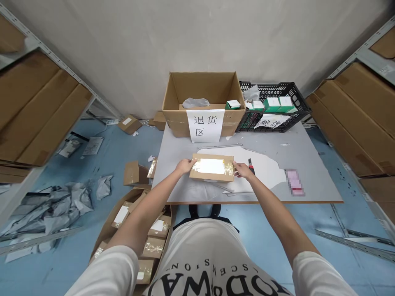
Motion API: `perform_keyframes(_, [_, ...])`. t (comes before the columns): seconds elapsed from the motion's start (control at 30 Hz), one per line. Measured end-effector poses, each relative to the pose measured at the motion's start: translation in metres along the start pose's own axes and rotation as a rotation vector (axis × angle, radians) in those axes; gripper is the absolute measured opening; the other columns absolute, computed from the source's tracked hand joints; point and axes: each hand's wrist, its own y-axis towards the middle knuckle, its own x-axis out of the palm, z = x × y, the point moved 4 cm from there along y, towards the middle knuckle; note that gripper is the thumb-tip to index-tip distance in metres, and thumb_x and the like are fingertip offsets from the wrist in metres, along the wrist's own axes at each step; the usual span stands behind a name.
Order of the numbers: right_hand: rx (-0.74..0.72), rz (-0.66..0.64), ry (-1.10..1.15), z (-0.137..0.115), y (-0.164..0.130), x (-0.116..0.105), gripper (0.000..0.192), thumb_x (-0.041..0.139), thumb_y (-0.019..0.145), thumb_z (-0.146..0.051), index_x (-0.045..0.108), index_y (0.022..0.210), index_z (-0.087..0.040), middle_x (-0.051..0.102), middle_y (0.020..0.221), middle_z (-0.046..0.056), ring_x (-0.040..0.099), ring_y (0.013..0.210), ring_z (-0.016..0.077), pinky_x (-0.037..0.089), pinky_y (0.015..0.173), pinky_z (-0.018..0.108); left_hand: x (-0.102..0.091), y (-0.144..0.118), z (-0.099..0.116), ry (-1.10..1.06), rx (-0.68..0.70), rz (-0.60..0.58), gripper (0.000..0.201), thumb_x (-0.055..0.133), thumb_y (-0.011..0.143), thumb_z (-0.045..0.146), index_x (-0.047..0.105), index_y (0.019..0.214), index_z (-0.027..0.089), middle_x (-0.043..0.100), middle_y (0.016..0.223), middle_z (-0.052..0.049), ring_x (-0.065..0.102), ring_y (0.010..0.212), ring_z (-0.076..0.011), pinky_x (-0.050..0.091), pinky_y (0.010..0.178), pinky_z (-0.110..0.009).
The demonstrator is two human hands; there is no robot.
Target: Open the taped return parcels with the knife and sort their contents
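A small flat cardboard parcel (pixel 211 167) with a white label and clear tape lies just above the grey table (pixel 308 164). My left hand (pixel 184 166) grips its left end and my right hand (pixel 243 170) grips its right end. Under and around it lie white and grey plastic mailer sheets (pixel 265 168). A black and red utility knife (pixel 251 167) rests on the sheets just right of my right hand.
An open cardboard box (pixel 202 102) with a paper sign stands at the table's back, a black crate (pixel 274 107) of green-white boxes beside it. A pink item (pixel 294 182) lies at right. Small parcels fill a floor box (pixel 135 230) at left; torn grey bags (pixel 52 205) litter the floor. Shelves flank both sides.
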Motion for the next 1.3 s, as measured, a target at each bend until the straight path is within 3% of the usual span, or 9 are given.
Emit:
perform_keyframes(0.2, [0.102, 0.446, -0.440, 0.072, -0.003, -0.048, 0.048, 0.049, 0.087, -0.037, 0.047, 0.129, -0.015, 0.061, 0.117, 0.016, 0.058, 0.110, 0.0259, 0.046, 0.088, 0.033, 0.002, -0.024, 0.012, 0.152, 0.107, 0.255, 0.063, 0.032, 0.090, 0.051, 0.042, 0.136, 0.009, 0.056, 0.127, -0.019, 0.052, 0.119, -0.0303, 0.041, 0.094, -0.038])
perform_keyframes(0.33, [0.228, 0.341, -0.604, 0.113, 0.003, -0.040, 0.071, 0.048, 0.086, -0.038, 0.019, 0.145, -0.012, 0.040, 0.138, 0.020, 0.048, 0.121, 0.0285, 0.041, 0.096, 0.037, 0.035, -0.069, 0.025, 0.372, 0.423, 0.404, 0.068, 0.036, 0.090, 0.049, 0.027, 0.143, 0.008, 0.019, 0.152, -0.020, 0.018, 0.140, -0.0324, 0.024, 0.109, -0.047])
perform_keyframes(0.43, [0.264, 0.297, -0.667, 0.123, 0.012, -0.026, 0.068, 0.041, 0.089, -0.036, 0.010, 0.147, -0.019, 0.030, 0.144, 0.017, 0.044, 0.124, 0.0276, 0.041, 0.095, 0.040, 0.071, -0.098, 0.030, 0.566, 0.596, 0.350, 0.073, 0.043, 0.087, 0.050, 0.024, 0.145, 0.011, 0.016, 0.153, -0.017, 0.009, 0.142, -0.0321, 0.013, 0.112, -0.052])
perform_keyframes(0.57, [0.246, 0.298, -0.739, 0.121, 0.020, -0.020, 0.063, 0.038, 0.089, -0.030, 0.015, 0.147, -0.019, 0.040, 0.135, 0.019, 0.045, 0.120, 0.0315, 0.043, 0.091, 0.043, 0.093, -0.108, 0.028, 0.658, 0.593, 0.304, 0.075, 0.043, 0.086, 0.050, 0.021, 0.147, 0.012, 0.017, 0.153, -0.017, 0.008, 0.142, -0.0303, 0.011, 0.112, -0.051])
perform_keyframes(0.73, [0.248, 0.306, -0.701, 0.111, 0.022, -0.026, 0.069, 0.038, 0.085, -0.018, 0.011, 0.148, -0.016, 0.045, 0.124, 0.023, 0.049, 0.116, 0.0337, 0.040, 0.092, 0.045, 0.092, -0.103, 0.026, 0.671, 0.595, 0.275, 0.075, 0.043, 0.086, 0.050, 0.019, 0.147, 0.013, 0.016, 0.153, -0.016, 0.007, 0.142, -0.0293, 0.011, 0.113, -0.050])
perform_keyframes(0.9, [0.118, 0.336, -0.515, 0.071, 0.010, -0.040, 0.072, 0.035, 0.086, -0.021, 0.002, 0.149, -0.012, 0.042, 0.127, 0.024, 0.052, 0.113, 0.0328, 0.040, 0.094, 0.043, 0.092, -0.104, 0.025, 0.669, 0.594, 0.280, 0.077, 0.042, 0.086, 0.052, 0.017, 0.148, 0.013, 0.017, 0.153, -0.016, 0.009, 0.142, -0.0297, 0.009, 0.113, -0.050])
perform_keyframes(1.03, [-0.406, 0.349, -0.495, -0.012, -0.018, -0.048, 0.063, 0.027, 0.087, -0.019, 0.012, 0.148, -0.015, 0.040, 0.138, 0.017, 0.041, 0.126, 0.0277, 0.035, 0.102, 0.042, 0.091, -0.105, 0.025, 0.652, 0.606, 0.287, 0.076, 0.041, 0.087, 0.052, 0.018, 0.147, 0.013, 0.019, 0.153, -0.016, 0.011, 0.142, -0.0293, 0.009, 0.113, -0.049])
perform_keyframes(1.17, [-0.808, 0.025, -0.589, -0.095, -0.049, -0.016, 0.058, 0.035, 0.091, -0.030, 0.021, 0.146, -0.019, 0.039, 0.144, 0.011, 0.039, 0.129, 0.0260, 0.033, 0.105, 0.043, 0.086, -0.104, 0.026, 0.613, 0.623, 0.305, 0.071, 0.042, 0.086, 0.051, 0.025, 0.146, 0.016, 0.021, 0.152, -0.016, 0.013, 0.142, -0.0294, 0.011, 0.112, -0.049])
perform_keyframes(1.3, [-0.876, -0.284, -0.820, -0.137, -0.054, 0.038, 0.050, 0.038, 0.093, -0.031, 0.031, 0.143, -0.026, 0.049, 0.137, 0.008, 0.051, 0.119, 0.0247, 0.041, 0.096, 0.038, 0.082, -0.104, 0.026, 0.587, 0.595, 0.352, 0.072, 0.049, 0.083, 0.051, 0.029, 0.144, 0.019, 0.018, 0.153, -0.017, 0.011, 0.141, -0.0344, 0.013, 0.110, -0.053])
